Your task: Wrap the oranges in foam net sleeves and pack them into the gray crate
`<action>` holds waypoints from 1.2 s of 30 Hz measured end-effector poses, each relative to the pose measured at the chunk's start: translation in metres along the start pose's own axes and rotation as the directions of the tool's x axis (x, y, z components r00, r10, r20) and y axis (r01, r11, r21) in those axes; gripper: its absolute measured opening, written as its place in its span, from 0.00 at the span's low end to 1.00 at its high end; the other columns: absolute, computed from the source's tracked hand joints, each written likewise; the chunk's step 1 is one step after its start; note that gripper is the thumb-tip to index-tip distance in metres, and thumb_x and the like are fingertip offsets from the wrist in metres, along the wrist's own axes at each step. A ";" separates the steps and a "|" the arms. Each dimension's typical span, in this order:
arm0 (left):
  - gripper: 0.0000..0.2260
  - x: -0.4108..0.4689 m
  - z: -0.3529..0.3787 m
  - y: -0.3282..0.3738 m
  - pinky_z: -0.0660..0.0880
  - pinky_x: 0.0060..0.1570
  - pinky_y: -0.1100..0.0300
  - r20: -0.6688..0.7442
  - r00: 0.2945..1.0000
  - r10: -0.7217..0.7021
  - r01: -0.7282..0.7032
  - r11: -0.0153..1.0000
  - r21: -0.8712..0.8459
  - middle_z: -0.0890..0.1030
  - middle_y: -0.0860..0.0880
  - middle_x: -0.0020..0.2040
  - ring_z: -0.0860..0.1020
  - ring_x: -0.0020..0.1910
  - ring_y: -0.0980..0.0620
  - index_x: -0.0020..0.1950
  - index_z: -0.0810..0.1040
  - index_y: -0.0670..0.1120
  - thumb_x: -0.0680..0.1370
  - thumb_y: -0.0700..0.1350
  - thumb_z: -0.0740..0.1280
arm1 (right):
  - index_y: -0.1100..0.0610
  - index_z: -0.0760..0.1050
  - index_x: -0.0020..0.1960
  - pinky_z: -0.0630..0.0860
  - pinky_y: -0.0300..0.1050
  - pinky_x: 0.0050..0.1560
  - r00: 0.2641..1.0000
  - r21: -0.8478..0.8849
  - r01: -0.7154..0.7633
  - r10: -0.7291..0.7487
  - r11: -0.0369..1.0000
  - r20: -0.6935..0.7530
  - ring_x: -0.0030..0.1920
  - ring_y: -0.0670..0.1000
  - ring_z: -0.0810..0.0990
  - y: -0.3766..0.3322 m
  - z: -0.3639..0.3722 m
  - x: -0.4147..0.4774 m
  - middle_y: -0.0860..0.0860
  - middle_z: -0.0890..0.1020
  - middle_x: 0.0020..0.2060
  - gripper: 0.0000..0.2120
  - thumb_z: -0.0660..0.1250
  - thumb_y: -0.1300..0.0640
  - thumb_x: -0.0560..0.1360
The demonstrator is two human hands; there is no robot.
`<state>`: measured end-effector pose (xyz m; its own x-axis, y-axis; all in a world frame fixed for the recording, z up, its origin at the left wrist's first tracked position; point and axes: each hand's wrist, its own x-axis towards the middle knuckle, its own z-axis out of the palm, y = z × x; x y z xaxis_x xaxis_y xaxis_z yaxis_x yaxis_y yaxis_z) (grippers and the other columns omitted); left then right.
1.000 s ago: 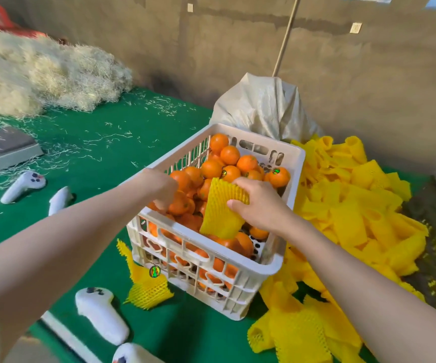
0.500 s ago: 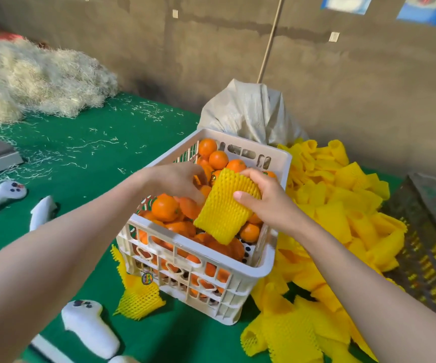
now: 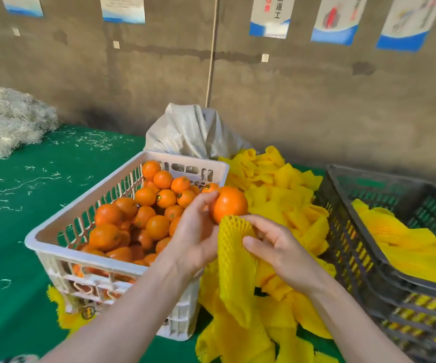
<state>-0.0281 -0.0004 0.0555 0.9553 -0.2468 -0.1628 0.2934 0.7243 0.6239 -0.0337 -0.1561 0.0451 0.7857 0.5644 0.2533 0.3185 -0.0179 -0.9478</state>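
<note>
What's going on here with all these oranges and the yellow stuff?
A person is wrapping oranges by hand. The left hand holds one orange, and the right hand pinches the open end of a yellow foam net sleeve just beneath it; the orange is not yet inside. The white crate is full of bare oranges, a pile of spare sleeves lies beside it, and the gray crate on the right already holds some yellow foam.
</note>
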 end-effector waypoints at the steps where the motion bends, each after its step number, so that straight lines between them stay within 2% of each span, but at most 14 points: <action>1: 0.19 0.001 0.007 -0.010 0.80 0.32 0.49 0.011 0.999 -0.032 0.032 0.999 0.002 0.82 0.35 0.37 0.83 0.33 0.40 0.44 0.81 0.35 0.74 0.51 0.61 | 0.53 0.74 0.56 0.76 0.39 0.50 0.999 -0.001 -0.004 0.004 1.000 -0.052 0.48 0.45 0.80 0.002 -0.005 -0.006 0.48 0.82 0.47 0.11 0.64 0.60 0.74; 3: 0.28 0.007 0.016 -0.033 0.79 0.27 0.56 0.036 0.998 -0.055 0.055 0.998 0.015 0.82 0.39 0.31 0.82 0.29 0.45 0.32 0.83 0.37 0.80 0.54 0.56 | 0.52 0.71 0.52 0.73 0.38 0.39 0.984 -0.077 -0.019 0.005 0.997 -0.177 0.37 0.44 0.76 0.007 -0.014 -0.017 0.51 0.79 0.38 0.08 0.65 0.62 0.76; 5: 0.29 0.009 0.026 -0.055 0.78 0.26 0.60 0.047 0.997 -0.065 0.063 0.998 0.031 0.82 0.41 0.30 0.82 0.28 0.47 0.30 0.83 0.39 0.80 0.55 0.56 | 0.51 0.70 0.46 0.67 0.36 0.36 0.944 -0.238 -0.028 -0.053 0.971 -0.326 0.32 0.41 0.71 0.017 -0.021 -0.030 0.46 0.74 0.34 0.07 0.67 0.60 0.75; 8: 0.25 0.012 0.041 -0.079 0.81 0.45 0.51 -0.036 0.997 -0.063 0.063 0.998 -0.010 0.83 0.37 0.46 0.83 0.45 0.43 0.51 0.82 0.37 0.78 0.58 0.59 | 0.54 0.74 0.41 0.66 0.33 0.50 0.823 -0.614 -0.070 -0.302 0.786 -0.481 0.46 0.43 0.71 0.032 -0.024 -0.048 0.44 0.73 0.42 0.05 0.69 0.56 0.73; 10: 0.29 0.013 0.049 -0.092 0.71 0.64 0.46 -0.117 0.992 -0.045 0.046 0.999 0.013 0.78 0.35 0.61 0.76 0.62 0.39 0.65 0.74 0.36 0.77 0.59 0.59 | 0.57 0.74 0.39 0.64 0.35 0.53 0.754 -0.696 -0.081 -0.413 0.714 -0.511 0.49 0.45 0.69 0.037 -0.024 -0.059 0.47 0.72 0.44 0.06 0.67 0.56 0.72; 12: 0.30 0.012 0.056 -0.104 0.69 0.66 0.46 -0.172 0.985 -0.007 0.017 0.998 0.054 0.77 0.35 0.62 0.75 0.62 0.39 0.67 0.72 0.36 0.78 0.59 0.59 | 0.57 0.71 0.38 0.65 0.34 0.51 0.730 -0.674 -0.041 -0.438 0.738 -0.524 0.47 0.46 0.71 0.040 -0.025 -0.067 0.48 0.73 0.42 0.08 0.64 0.56 0.73; 16: 0.21 0.012 0.063 -0.121 0.78 0.37 0.61 -0.297 0.945 0.140 -0.082 0.977 0.198 0.79 0.41 0.43 0.79 0.37 0.48 0.50 0.77 0.41 0.79 0.59 0.58 | 0.54 0.65 0.39 0.63 0.27 0.46 0.705 -0.638 -0.040 -0.431 0.769 -0.563 0.44 0.49 0.73 0.045 -0.023 -0.076 0.49 0.73 0.39 0.07 0.62 0.58 0.74; 19: 0.26 0.013 0.063 -0.127 0.74 0.39 0.64 -0.366 0.899 0.238 -0.069 0.905 0.420 0.78 0.41 0.57 0.78 0.49 0.48 0.64 0.73 0.41 0.79 0.61 0.56 | 0.57 0.68 0.38 0.65 0.31 0.41 0.666 -0.656 -0.032 -0.474 0.754 -0.577 0.39 0.46 0.71 0.048 -0.024 -0.078 0.51 0.72 0.35 0.07 0.62 0.58 0.74; 22: 0.30 0.014 0.060 -0.134 0.68 0.27 0.75 -0.376 0.876 0.303 -0.062 0.843 0.534 0.77 0.39 0.59 0.75 0.44 0.53 0.68 0.69 0.35 0.80 0.60 0.52 | 0.51 0.67 0.45 0.66 0.26 0.43 0.666 -0.534 -0.056 -0.367 0.843 -0.649 0.38 0.43 0.71 0.050 -0.025 -0.077 0.46 0.72 0.38 0.10 0.66 0.64 0.75; 24: 0.32 0.017 0.056 -0.137 0.69 0.38 0.73 -0.366 0.873 0.321 -0.070 0.827 0.558 0.76 0.37 0.62 0.76 0.53 0.46 0.69 0.67 0.33 0.80 0.61 0.51 | 0.47 0.66 0.50 0.67 0.25 0.45 0.676 -0.429 -0.077 -0.269 0.900 -0.686 0.45 0.42 0.74 0.051 -0.022 -0.078 0.44 0.74 0.42 0.13 0.65 0.63 0.76; 26: 0.33 0.019 0.055 -0.138 0.68 0.51 0.61 -0.352 0.867 0.353 -0.101 0.816 0.569 0.74 0.39 0.64 0.74 0.59 0.44 0.71 0.66 0.35 0.80 0.62 0.51 | 0.48 0.67 0.50 0.68 0.26 0.44 0.662 -0.358 -0.094 -0.210 0.929 -0.720 0.46 0.41 0.75 0.053 -0.019 -0.079 0.45 0.75 0.43 0.05 0.62 0.55 0.77; 30: 0.27 0.017 0.059 -0.136 0.63 0.52 0.60 -0.338 0.862 0.377 -0.151 0.829 0.538 0.71 0.51 0.59 0.69 0.54 0.54 0.72 0.64 0.46 0.79 0.62 0.54 | 0.53 0.70 0.36 0.68 0.41 0.39 0.702 -0.194 -0.137 -0.042 0.971 -0.711 0.33 0.42 0.71 0.056 -0.019 -0.077 0.43 0.73 0.29 0.17 0.55 0.40 0.72; 34: 0.17 0.021 0.051 -0.132 0.66 0.36 0.74 -0.310 0.882 0.354 -0.119 0.804 0.582 0.73 0.57 0.47 0.71 0.43 0.63 0.63 0.71 0.49 0.80 0.57 0.58 | 0.52 0.68 0.34 0.66 0.41 0.33 0.711 -0.333 -0.019 -0.222 0.943 -0.668 0.30 0.42 0.68 0.049 -0.021 -0.077 0.44 0.70 0.27 0.17 0.59 0.45 0.79; 36: 0.17 0.021 0.045 -0.133 0.74 0.43 0.71 -0.293 0.920 0.261 -0.066 0.839 0.540 0.80 0.51 0.49 0.77 0.45 0.58 0.58 0.76 0.45 0.79 0.57 0.61 | 0.53 0.72 0.38 0.66 0.33 0.34 0.686 -0.464 0.016 -0.348 0.886 -0.639 0.32 0.41 0.71 0.046 -0.032 -0.073 0.43 0.72 0.29 0.13 0.60 0.47 0.77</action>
<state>-0.0486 -0.1312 0.0038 0.9659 0.1505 -0.2106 0.1633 0.2768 0.9469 -0.0597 -0.2243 -0.0106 0.7672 -0.1343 0.6272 0.5410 -0.3897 -0.7453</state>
